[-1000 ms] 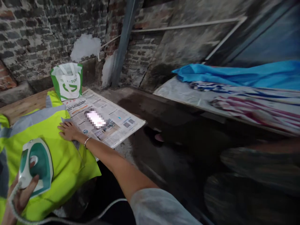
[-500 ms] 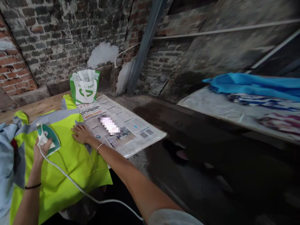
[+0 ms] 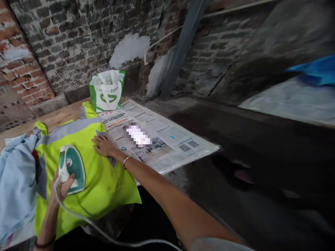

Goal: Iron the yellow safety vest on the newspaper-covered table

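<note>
The left hand (image 3: 62, 186) is grasping the iron (image 3: 76, 169) by its handle, with the thumb showing; the right hand (image 3: 104, 145) is lying flat with its fingers apart, pressing on the yellow top (image 3: 106, 181) and gripping nothing that shows; the iron is sitting over the middle of the top, left of the right hand and apart from it.

Doing this well is probably calling for slow, even strokes; the right hand is best holding the cloth tight and keeping clear of the hot part; soft folds are showing near the low edge, so smoothing them first is likely helping; the cord (image 3: 85, 219) is hanging over the near part, so lifting it aside is maybe saving the cloth from new creases.

The iron is pointing its tip away from the person, toward the brick wall (image 3: 78, 45), and leaning a bit left; its long line is running nearly straight out, with the wide end nearest; whether its bottom is lying fully flat is hard to tell.

Farther out, a pale blue cloth (image 3: 18, 181) is lying left of the top; a newspaper (image 3: 180, 134) is lying on the right, with a blurred bright thing (image 3: 138, 135) resting on it; a bag (image 3: 108, 92) is standing at the back.
</note>
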Demonstrator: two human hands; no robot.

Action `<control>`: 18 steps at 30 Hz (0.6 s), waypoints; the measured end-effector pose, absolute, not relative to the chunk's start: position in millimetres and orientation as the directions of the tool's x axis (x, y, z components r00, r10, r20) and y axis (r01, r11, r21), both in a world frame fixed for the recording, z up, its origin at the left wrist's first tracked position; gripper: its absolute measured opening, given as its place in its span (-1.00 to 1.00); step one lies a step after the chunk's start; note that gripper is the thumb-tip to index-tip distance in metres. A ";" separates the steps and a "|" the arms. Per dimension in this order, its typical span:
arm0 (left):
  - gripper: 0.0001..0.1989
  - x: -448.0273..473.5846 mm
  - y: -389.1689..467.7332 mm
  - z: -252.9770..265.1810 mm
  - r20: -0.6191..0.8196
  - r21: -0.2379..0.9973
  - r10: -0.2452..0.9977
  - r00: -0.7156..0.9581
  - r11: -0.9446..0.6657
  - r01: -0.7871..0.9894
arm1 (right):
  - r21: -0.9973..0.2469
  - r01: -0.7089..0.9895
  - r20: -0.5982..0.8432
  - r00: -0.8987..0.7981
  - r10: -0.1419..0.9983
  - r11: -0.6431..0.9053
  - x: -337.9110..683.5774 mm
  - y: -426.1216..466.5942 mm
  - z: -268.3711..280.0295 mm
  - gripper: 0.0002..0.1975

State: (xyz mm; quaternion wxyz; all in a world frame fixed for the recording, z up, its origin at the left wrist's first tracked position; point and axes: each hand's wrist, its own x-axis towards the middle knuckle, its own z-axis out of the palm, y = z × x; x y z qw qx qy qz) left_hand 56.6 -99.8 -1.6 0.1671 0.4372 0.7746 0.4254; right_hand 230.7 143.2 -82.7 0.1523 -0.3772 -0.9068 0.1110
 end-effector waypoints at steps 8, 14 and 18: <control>-0.72 26.3 15.0 15.9 0.203 0.835 0.735 -0.647 0.215 0.507 | -0.302 0.650 0.184 -0.678 0.712 0.697 230.0 142.0 -84.5 -0.42; -0.63 34.0 -5.4 3.5 0.209 0.839 0.752 -0.625 0.190 0.509 | -0.302 0.647 0.215 -0.670 0.711 0.701 229.4 143.5 -85.0 -0.45; -0.48 57.2 -51.9 -7.2 0.194 0.830 0.822 -0.536 0.154 0.536 | -0.308 0.649 0.216 -0.665 0.715 0.696 229.9 144.2 -83.4 -0.47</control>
